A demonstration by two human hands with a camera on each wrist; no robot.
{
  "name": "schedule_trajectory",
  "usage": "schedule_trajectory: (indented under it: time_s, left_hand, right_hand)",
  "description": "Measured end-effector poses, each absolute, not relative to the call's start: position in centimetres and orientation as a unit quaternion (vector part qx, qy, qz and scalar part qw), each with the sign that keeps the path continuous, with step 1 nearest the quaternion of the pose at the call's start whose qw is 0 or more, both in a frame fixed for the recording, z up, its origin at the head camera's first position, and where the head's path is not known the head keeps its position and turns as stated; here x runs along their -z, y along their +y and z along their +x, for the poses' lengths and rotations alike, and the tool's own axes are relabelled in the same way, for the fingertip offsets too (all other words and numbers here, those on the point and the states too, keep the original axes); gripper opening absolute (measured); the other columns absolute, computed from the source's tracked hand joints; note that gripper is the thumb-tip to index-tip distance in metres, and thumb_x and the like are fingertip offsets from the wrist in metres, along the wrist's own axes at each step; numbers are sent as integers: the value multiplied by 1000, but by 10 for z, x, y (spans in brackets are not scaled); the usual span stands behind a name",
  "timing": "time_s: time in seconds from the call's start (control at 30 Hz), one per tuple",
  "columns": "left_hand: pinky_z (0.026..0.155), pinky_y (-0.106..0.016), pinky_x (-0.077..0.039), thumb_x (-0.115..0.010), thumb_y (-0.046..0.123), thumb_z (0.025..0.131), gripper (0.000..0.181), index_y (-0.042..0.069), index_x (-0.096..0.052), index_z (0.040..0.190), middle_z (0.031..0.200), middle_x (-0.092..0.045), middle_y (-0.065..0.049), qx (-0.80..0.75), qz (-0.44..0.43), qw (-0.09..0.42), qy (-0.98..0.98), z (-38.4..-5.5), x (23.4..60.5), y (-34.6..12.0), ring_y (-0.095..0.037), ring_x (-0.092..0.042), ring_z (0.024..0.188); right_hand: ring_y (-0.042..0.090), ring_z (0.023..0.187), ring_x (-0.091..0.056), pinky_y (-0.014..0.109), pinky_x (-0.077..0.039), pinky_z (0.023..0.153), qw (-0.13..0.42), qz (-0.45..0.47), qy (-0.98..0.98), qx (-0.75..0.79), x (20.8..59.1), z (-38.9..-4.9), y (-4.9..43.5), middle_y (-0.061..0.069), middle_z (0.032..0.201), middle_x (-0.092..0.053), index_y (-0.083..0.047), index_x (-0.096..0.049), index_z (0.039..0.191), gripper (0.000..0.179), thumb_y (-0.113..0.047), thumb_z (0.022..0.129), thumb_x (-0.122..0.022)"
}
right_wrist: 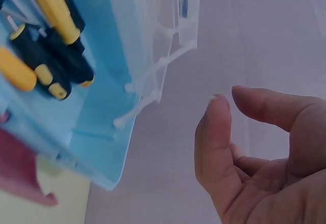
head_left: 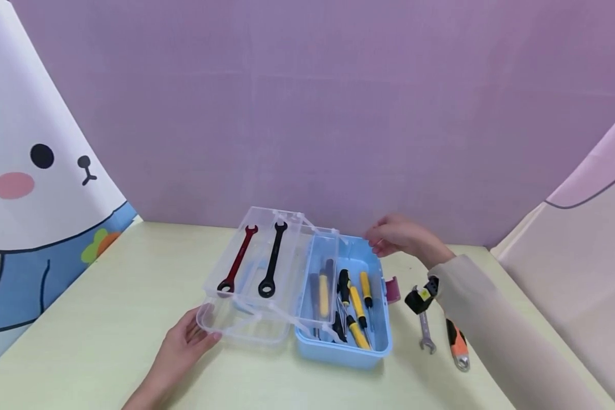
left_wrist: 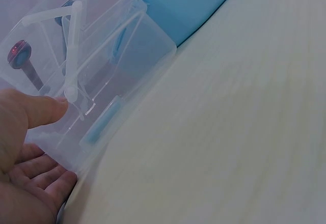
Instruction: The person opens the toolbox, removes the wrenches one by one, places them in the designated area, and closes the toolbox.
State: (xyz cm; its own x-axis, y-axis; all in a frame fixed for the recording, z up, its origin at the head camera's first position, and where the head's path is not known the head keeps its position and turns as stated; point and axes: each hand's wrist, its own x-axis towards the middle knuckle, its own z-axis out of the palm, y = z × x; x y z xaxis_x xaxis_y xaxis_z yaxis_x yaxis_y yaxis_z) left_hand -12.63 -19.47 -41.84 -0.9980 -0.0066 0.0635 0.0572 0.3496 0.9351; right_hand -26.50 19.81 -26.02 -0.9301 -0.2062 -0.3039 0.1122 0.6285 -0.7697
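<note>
A light blue toolbox (head_left: 338, 357) stands with its clear lid (head_left: 266, 331) swung out to the left. A clear tray attached to it bears a red wrench (head_left: 240, 259) and a black wrench (head_left: 274, 256). Several screwdrivers (head_left: 357, 302) with yellow and black handles lie in the box. My left hand (head_left: 181, 347) holds the lid's near left corner, thumb on the near side and fingers beneath, as the left wrist view shows. Over the box's far right corner hovers my right hand (head_left: 402, 236), fingers loosely bent, nothing between thumb and fingertips (right_wrist: 216, 112).
A pink latch (head_left: 392, 290) juts from the box's right side. Right of it are a black and yellow object (head_left: 421, 297), a silver wrench (head_left: 426, 336) and a tool with an orange and black handle (head_left: 458, 344), under or beside my right sleeve. A purple cloth wall (head_left: 307, 114) rises behind.
</note>
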Motion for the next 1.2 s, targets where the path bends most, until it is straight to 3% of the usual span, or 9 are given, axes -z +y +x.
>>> schedule_trajectory:
  time_s: [0.1, 0.17, 0.23, 0.37, 0.5, 0.7, 0.83, 1.07, 1.2]
  left_hand:
    - [93, -21, -52, -68, 4, 86, 60, -11, -38, 136, 139, -41, -34, 569, -17, 28, -822, -128, 419, -195, -39, -46, 125]
    - [94, -26, -53, -68, 4, 86, 61, -11, -38, 137, 139, -41, -35, 569, -19, 27, -822, -128, 420, -197, -39, -47, 125]
    - [93, -23, -53, -68, 4, 86, 61, -12, -37, 137, 139, -41, -35, 566, -18, 28, -823, -129, 420, -198, -32, -49, 123]
    - [89, -10, -49, -67, 3, 86, 61, -12, -37, 137, 139, -41, -35, 569, -23, 32, -822, -128, 420, -201, -15, -51, 119]
    - [86, -4, -46, -67, 2, 86, 61, -13, -37, 137, 138, -41, -36, 573, -26, 32, -818, -128, 421, -202, -11, -52, 118]
    - [86, -4, -46, -67, 2, 86, 61, -12, -37, 137, 138, -41, -36, 569, -15, 29, -822, -125, 422, -203, -15, -52, 118]
    - [86, -5, -46, -68, 4, 86, 61, -11, -37, 137, 138, -42, -35, 559, -5, 24, -829, -123, 422, -203, -26, -50, 121]
    - [91, -18, -53, -68, 5, 86, 62, -10, -37, 138, 138, -42, -35, 554, 4, 17, -833, -120, 421, -202, -39, -48, 124]
    - [92, -22, -53, -69, 5, 86, 62, -10, -38, 137, 137, -43, -35, 551, 3, 21, -834, -120, 422, -200, -37, -50, 122]
  right_hand:
    - [14, 69, -60, 31, -60, 78, 189, -29, 883, 428, 256, -267, 189, 9, 87, -60, 5, -52, 114, 33, -22, 95, -57]
    - [14, 69, -60, 31, -60, 77, 193, -34, 882, 428, 254, -269, 182, 7, 85, -59, 5, -53, 113, 32, -21, 95, -57]
    - [14, 68, -60, 30, -61, 75, 194, -39, 881, 430, 250, -271, 173, 6, 84, -59, 5, -55, 110, 30, -21, 94, -57]
    - [14, 67, -60, 30, -61, 73, 201, -53, 874, 440, 244, -273, 158, 6, 82, -58, 4, -54, 106, 28, -20, 94, -59]
    - [14, 66, -60, 31, -61, 74, 208, -59, 866, 451, 239, -275, 143, 8, 82, -58, 4, -55, 103, 25, -18, 93, -58]
    - [15, 66, -62, 32, -61, 74, 215, -62, 860, 459, 235, -278, 118, 11, 86, -61, 0, -54, 95, 17, -16, 92, -59]
    - [18, 70, -65, 32, -61, 75, 211, -62, 867, 448, 234, -278, 100, 13, 90, -62, 1, -57, 101, 23, -19, 91, -62]
    - [22, 75, -69, 36, -61, 79, 222, -60, 861, 454, 234, -277, 78, 11, 86, -63, 4, -59, 108, 29, -17, 90, -65]
    - [22, 74, -69, 41, -58, 87, 231, -70, 854, 461, 234, -276, 70, 11, 84, -63, 6, -59, 109, 28, -15, 91, -64]
